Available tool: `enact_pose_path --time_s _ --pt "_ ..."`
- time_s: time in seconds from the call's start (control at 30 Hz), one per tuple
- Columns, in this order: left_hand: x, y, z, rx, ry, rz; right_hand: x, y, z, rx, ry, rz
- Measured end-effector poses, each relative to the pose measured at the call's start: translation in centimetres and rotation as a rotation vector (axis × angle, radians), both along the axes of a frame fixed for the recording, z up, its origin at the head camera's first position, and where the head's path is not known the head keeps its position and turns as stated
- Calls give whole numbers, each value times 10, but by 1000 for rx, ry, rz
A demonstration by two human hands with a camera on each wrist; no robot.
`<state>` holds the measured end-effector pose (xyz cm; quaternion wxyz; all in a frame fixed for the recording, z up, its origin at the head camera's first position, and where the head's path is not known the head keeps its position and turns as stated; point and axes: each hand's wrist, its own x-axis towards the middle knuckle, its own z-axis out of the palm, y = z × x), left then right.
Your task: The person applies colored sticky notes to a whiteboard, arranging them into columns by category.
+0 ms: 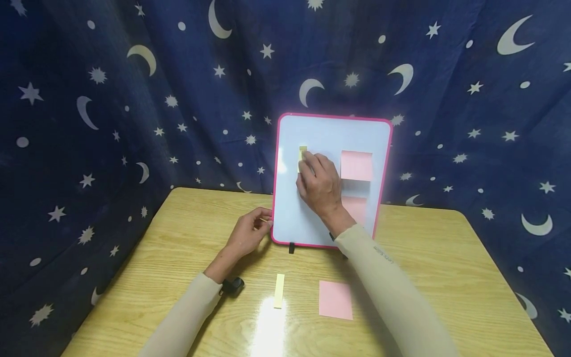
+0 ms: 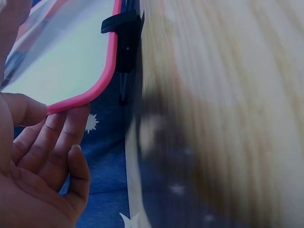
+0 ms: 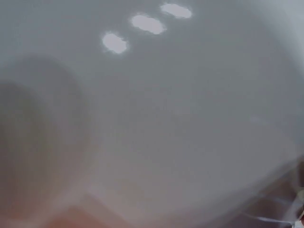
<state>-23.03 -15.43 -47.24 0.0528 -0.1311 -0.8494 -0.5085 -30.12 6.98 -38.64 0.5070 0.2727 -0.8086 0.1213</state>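
A small whiteboard (image 1: pixel 312 131) with a pink frame leans upright on the table. My left hand (image 1: pixel 247 233) grips its lower left edge; in the left wrist view the thumb (image 2: pixel 23 108) lies over the front and the fingers (image 2: pixel 64 135) are behind. On the board's face, my right hand (image 1: pixel 320 186) touches a narrow yellow sticky strip (image 1: pixel 303 148) with its fingertips, covering part of it. To the right are an upper pink sticky note (image 1: pixel 356 165) and a lower pink note (image 1: pixel 354 209), partly hidden by the right wrist. The right wrist view is blurred by closeness to the board.
Another yellow strip (image 1: pixel 279 291) and a pink square note (image 1: pixel 335 300) lie on the wooden table (image 1: pixel 428 277) in front of the board. A black clip foot (image 1: pixel 292 247) supports the board's bottom edge. Behind hangs a dark blue curtain (image 1: pixel 276 79) with moons and stars.
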Motion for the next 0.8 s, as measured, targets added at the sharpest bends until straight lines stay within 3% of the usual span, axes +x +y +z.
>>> enact_pose_path --time_s 0.17,0.3,0.57,0.8 --pt "1 -3 2 -7 7 5 2 1 -3 10 -28 2" --pt "-2 -5 5 -16 64 23 2 2 -6 11 -36 7" --pt "-5 -8 14 -64 218 83 3 4 -10 28 -55 -10" --pt "-10 -5 32 -167 427 71 2 4 -11 14 -44 11"
